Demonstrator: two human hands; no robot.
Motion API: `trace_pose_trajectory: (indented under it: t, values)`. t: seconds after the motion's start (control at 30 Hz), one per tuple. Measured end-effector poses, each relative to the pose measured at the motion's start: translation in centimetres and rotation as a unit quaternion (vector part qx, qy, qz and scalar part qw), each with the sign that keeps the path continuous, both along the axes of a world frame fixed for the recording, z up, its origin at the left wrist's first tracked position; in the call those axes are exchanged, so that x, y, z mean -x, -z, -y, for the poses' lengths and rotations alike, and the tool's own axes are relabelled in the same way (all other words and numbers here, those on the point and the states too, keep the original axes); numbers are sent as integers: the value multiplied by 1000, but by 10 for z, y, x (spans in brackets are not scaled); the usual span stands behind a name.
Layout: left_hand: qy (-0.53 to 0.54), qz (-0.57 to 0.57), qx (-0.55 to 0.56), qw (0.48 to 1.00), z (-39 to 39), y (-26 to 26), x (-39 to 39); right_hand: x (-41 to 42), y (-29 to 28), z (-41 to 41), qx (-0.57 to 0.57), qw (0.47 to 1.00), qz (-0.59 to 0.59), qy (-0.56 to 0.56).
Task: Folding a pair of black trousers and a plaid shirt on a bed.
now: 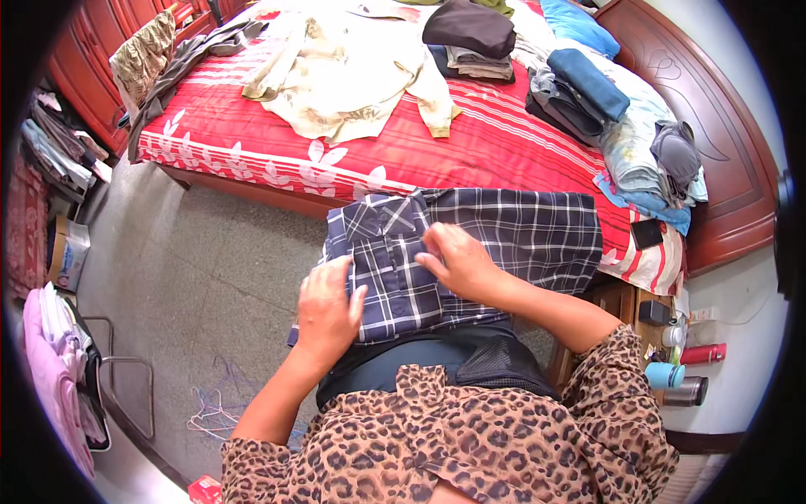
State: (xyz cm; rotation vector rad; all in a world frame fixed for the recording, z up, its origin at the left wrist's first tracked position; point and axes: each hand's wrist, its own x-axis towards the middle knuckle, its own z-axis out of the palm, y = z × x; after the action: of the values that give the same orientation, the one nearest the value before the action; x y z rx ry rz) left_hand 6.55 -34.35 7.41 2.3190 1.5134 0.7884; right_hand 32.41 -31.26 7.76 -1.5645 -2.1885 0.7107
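A dark blue plaid shirt (398, 277) with white lines lies across my lap, its collar towards the bed and its front facing up. A wider stretch of the same plaid cloth (522, 233) spreads right, over the bed's edge. At the shirt's left edge is my left hand (329, 305), thumb apart from the fingers, which partly hide the cloth. My right hand (458, 259) is over the right side of the shirt front, thumb and forefinger apart and slightly blurred. Neither hand visibly pinches the cloth; whether the right fingertips touch it I cannot tell.
On the red bed (497, 126) lie a spread cream shirt (352, 75), folded dark clothes (469, 31), and more stacked clothes (582, 88). Wire hangers (214, 412) litter the floor at left. A chair (129, 360) holds pink cloth. Bottles (664, 375) stand on the nightstand at right.
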Motion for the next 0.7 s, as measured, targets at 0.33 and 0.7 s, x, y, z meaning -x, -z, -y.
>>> trace_pose_trajectory:
  t: [0.33,0.7]
  values:
    - [82,-109,47,990,-16,42,-36,1,36,-86,-213,971,-90,-52]
    - [86,-71,-97,989,-127,45,-51,-6,44,-166,48,984,100,139]
